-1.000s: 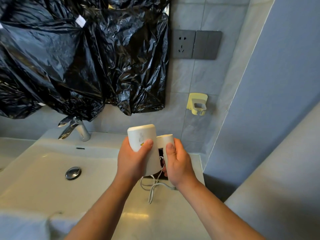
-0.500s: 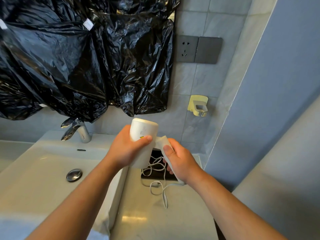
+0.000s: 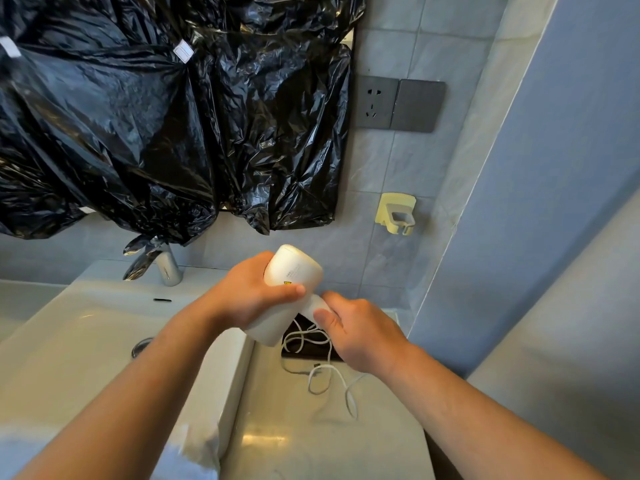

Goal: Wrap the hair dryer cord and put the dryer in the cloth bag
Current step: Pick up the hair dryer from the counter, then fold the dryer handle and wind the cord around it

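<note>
A grey-tiled bathroom wall rises behind a white basin (image 3: 86, 323) set into a pale worktop (image 3: 311, 441). Above the basin, crumpled black plastic sheeting (image 3: 173, 116) covers most of the wall, and a chrome tap (image 3: 166, 265) stands on the basin's back rim under the sheeting's lower edge. The drain plug (image 3: 140, 346) shows partly in the bowl, beside the left forearm. Up and to the right of the basin a dark socket (image 3: 375, 102) and a blank dark plate (image 3: 419, 105) sit side by side on the tiles, with a small yellow holder (image 3: 396, 213) fixed lower down. Held in the air over the basin's right edge is the white hair dryer (image 3: 294, 268), its barrel tilted up and away. The left hand (image 3: 242, 296) grips the barrel, fingers curled round the far side and the thumb lying across the near side. The right hand (image 3: 360, 334) grips the handle (image 3: 311, 304), its thumb pressed along it and the other fingers wrapped underneath. The white cord (image 3: 325, 375) hangs unwrapped below the handle in loose loops that fall onto the worktop right of the basin, partly over a dark flat thing (image 3: 298, 351) I cannot identify.
</note>
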Motion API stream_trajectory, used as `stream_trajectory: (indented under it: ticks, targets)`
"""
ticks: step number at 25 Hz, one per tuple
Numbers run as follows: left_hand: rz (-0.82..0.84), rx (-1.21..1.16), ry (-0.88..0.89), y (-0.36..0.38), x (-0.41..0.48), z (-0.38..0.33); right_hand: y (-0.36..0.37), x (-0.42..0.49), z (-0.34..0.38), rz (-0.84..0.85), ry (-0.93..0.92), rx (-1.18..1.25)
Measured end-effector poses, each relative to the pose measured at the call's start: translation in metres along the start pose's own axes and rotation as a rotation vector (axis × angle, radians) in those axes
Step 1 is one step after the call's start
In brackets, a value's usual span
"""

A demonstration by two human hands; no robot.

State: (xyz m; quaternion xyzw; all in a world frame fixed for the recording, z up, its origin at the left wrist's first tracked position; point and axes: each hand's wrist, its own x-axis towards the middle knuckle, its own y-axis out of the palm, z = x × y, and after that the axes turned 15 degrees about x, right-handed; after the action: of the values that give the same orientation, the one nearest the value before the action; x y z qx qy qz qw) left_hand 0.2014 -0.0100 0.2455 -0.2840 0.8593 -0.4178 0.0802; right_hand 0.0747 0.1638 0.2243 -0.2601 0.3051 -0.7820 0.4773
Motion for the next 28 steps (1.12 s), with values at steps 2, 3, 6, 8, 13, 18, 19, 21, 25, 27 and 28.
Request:
stream_trajectory:
  ticks: [2,3,6,8,13,18,19,21,25,27,28]
  targets:
    - [0.015,0.004,0.007,0.0,0.002,0.003,-0.003,0.003,-0.001,0.016,-0.033,-0.058]
    - [0.002,-0.006,0.003,0.001,0.003,0.005,-0.005,0.005,0.0,0.016,-0.042,-0.084]
    - [0.009,-0.047,-0.003,0.003,0.002,0.006,-0.008,0.005,-0.001,0.041,-0.049,-0.134]
    - [0.059,-0.077,0.014,-0.001,0.004,0.008,-0.011,0.004,0.001,0.07,-0.049,-0.131]
    - [-0.063,-0.309,0.03,0.007,0.002,0.009,-0.038,0.028,0.012,0.101,-0.151,-0.326]
    - [-0.231,-0.626,-0.136,0.004,-0.004,0.03,-0.055,0.023,-0.015,-0.339,0.141,0.614]
    - [-0.236,-0.653,-0.141,0.006,-0.007,0.031,-0.052,0.023,-0.016,-0.36,0.18,0.807]
    - [-0.147,-0.709,-0.143,0.009,-0.012,0.035,-0.05,0.027,-0.012,-0.394,0.156,0.897]
    - [-0.296,-0.145,-0.197,0.014,-0.014,0.032,-0.055,0.041,0.011,-0.405,0.017,0.824]
    - [-0.363,0.259,0.088,0.025,-0.013,0.017,-0.042,0.048,0.025,-0.321,-0.03,0.668]
    - [-0.204,0.26,0.18,0.03,-0.014,0.009,-0.033,0.049,0.033,-0.292,-0.033,0.644]
